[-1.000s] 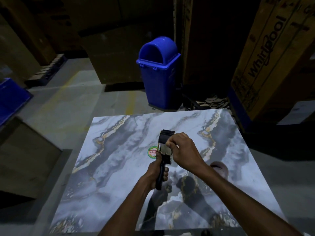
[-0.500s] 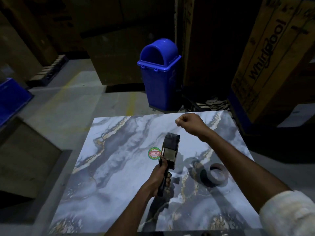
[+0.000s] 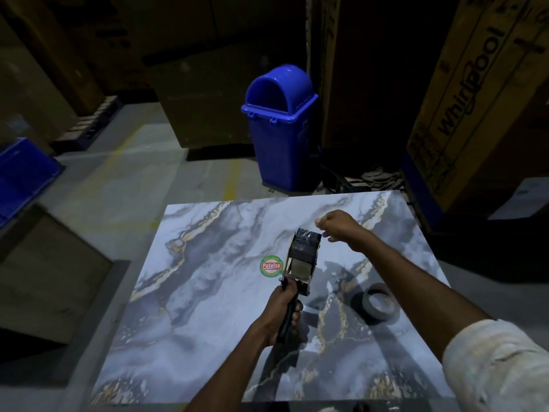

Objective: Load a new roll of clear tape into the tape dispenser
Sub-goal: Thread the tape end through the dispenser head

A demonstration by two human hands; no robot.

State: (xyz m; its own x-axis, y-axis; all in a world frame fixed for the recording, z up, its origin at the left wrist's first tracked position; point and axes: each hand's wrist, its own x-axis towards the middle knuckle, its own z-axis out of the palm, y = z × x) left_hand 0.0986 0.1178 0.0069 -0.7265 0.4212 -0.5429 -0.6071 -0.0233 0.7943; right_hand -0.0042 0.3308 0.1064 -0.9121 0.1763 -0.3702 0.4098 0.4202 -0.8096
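Tape dispenser (image 3: 303, 257) gripped by left hand (image 3: 277, 310) over marble tabletop (image 3: 208, 322); right hand (image 3: 338, 226) fisted, contents unclear; blue bin (image 3: 279, 138) behind.

Dim all over, like a room at night. Brightest on the glossy bench (image 3: 208, 322), lit from somewhere above, with a soft blue-white shine. Dark shapes of both arms down the bench, shadow or mirror picture, hard to tell. Dark patch beside the tape roll (image 3: 375, 304). Tiny glints on top of the tape dispenser (image 3: 303, 257). Almost black behind the blue bin (image 3: 279, 138). A bit blurry at the right hand (image 3: 341, 226). Bent, stretched lines on the big box (image 3: 475, 99) near the edge.
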